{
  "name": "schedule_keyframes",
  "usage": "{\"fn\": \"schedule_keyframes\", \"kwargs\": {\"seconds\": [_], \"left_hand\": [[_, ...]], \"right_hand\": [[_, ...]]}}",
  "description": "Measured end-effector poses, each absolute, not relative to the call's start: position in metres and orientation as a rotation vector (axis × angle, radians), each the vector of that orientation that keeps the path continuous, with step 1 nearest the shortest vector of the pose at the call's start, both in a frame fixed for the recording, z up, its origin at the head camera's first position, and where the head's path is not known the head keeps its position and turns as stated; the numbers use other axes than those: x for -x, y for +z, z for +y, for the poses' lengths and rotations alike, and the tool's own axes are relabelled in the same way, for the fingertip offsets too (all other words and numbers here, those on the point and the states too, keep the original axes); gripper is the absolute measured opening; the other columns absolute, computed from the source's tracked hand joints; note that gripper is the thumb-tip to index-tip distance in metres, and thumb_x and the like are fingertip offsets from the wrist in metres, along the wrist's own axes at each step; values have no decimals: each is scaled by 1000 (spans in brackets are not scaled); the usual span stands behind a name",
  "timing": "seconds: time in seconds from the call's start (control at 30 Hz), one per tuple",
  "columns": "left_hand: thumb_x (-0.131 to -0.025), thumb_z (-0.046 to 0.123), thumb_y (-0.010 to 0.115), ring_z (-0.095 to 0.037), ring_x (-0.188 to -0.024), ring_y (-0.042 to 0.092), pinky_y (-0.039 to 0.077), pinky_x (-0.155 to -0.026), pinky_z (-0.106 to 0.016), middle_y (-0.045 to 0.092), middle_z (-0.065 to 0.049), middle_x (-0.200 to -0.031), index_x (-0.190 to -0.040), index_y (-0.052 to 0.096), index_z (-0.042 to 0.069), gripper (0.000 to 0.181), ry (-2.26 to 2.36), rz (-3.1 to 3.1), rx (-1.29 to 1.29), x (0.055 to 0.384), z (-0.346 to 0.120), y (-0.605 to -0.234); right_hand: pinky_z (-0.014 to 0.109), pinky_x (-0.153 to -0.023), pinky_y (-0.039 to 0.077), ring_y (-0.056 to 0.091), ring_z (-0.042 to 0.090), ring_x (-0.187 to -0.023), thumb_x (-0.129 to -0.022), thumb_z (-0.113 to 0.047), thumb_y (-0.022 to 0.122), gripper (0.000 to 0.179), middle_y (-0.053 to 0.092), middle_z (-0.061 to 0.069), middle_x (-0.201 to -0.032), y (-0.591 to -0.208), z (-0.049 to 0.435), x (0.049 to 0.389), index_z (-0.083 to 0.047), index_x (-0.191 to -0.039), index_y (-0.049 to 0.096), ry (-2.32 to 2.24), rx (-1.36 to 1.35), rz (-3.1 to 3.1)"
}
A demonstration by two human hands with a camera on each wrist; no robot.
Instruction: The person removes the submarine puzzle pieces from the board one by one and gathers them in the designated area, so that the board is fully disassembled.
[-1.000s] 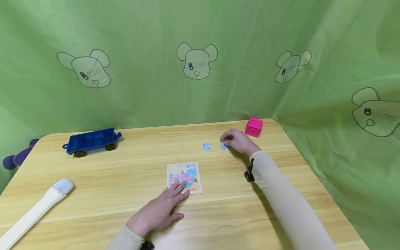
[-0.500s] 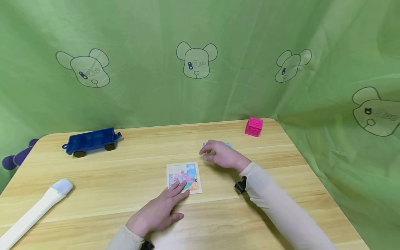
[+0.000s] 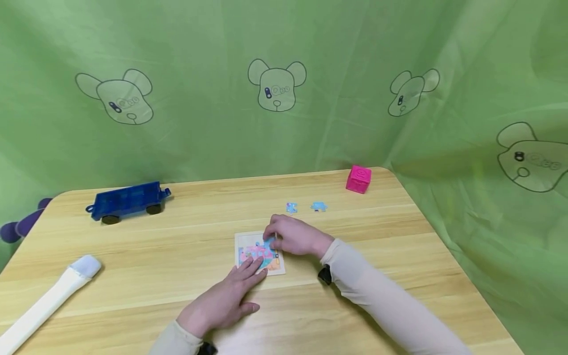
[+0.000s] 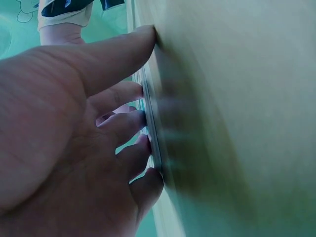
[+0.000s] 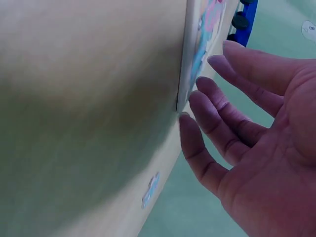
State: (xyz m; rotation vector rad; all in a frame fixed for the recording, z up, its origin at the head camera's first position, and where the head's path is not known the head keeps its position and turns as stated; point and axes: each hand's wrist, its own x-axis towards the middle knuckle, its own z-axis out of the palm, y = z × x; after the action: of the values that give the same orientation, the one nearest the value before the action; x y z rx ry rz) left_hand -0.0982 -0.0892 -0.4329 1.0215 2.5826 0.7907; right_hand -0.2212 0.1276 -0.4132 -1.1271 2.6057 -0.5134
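Observation:
A small jigsaw puzzle in a pale square frame (image 3: 237,240) lies flat on the table. Its picture is pink, blue and orange, and the upper left part is bare. My left hand (image 3: 226,299) rests on its lower edge with straight fingers, the thumb out on the tabletop. Over the puzzle's upper right corner hovers my right hand (image 3: 298,235), fingers loosely bent. The right wrist view shows nothing between its fingertips (image 5: 195,98). Beyond this hand, two loose blue puzzle pieces lie apart, a left piece (image 3: 291,208) and a right piece (image 3: 319,206).
A pink cube (image 3: 358,179) stands near the back right corner of the wooden table (image 3: 177,266). At the back left is a blue toy wagon (image 3: 128,201). A white strap-like object (image 3: 53,301) lies at the left front. Green cloth (image 3: 199,133) hangs behind and to the right.
My right hand has left the right loose piece and come left and nearer, over the puzzle's corner. Both loose pieces stay on the table. The left hand keeps its place.

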Motion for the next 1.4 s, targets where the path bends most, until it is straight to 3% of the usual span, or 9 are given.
{"fn": "schedule_keyframes", "kwargs": {"seconds": [0.3,0.6,0.8,0.97,1.13,1.4], "left_hand": [[-92,22,69,-37,-146,14,22,-113,-55,20,-17,-160,-148,40,-1,67,774,2593,-1014,98,-89,-434],[-93,22,69,-36,-146,13,21,-114,-54,20,-16,-160,-149,39,0,67,778,2589,-1009,98,-89,-434],[-92,23,70,-37,-146,14,21,-114,-55,21,-17,-160,-148,40,-1,67,770,2602,-1019,98,-88,-434],[-92,22,70,-37,-146,15,21,-114,-55,21,-17,-159,-147,41,-1,67,773,2601,-1017,98,-88,-433],[-92,22,70,-37,-145,16,22,-113,-55,22,-17,-159,-147,41,-1,66,778,2603,-1017,98,-88,-433],[-92,22,70,-38,-145,16,22,-113,-55,22,-17,-159,-147,42,-1,66,780,2606,-1017,98,-88,-435]], "right_hand": [[30,-85,48,51,14,-92,-93,-16,68,15,52,-4,-98,-415,120,218,-12,-107,71,-464,1074,2641],[32,-89,46,47,19,-105,-90,-10,70,11,49,-2,-104,-422,120,218,-16,-98,66,-488,1113,2694],[35,-94,46,51,21,-107,-89,-10,72,21,53,0,-104,-419,119,219,-13,-108,63,-493,1101,2696],[35,-95,47,54,19,-103,-92,-5,67,27,55,1,-108,-417,120,220,-8,-118,62,-560,1078,2694],[31,-90,50,57,14,-94,-93,2,61,23,56,-1,-103,-416,124,221,-8,-112,67,-644,1105,2697],[28,-85,49,56,13,-91,-94,1,61,17,59,-2,-99,-410,129,226,-7,-108,68,-729,1075,2680]]}}
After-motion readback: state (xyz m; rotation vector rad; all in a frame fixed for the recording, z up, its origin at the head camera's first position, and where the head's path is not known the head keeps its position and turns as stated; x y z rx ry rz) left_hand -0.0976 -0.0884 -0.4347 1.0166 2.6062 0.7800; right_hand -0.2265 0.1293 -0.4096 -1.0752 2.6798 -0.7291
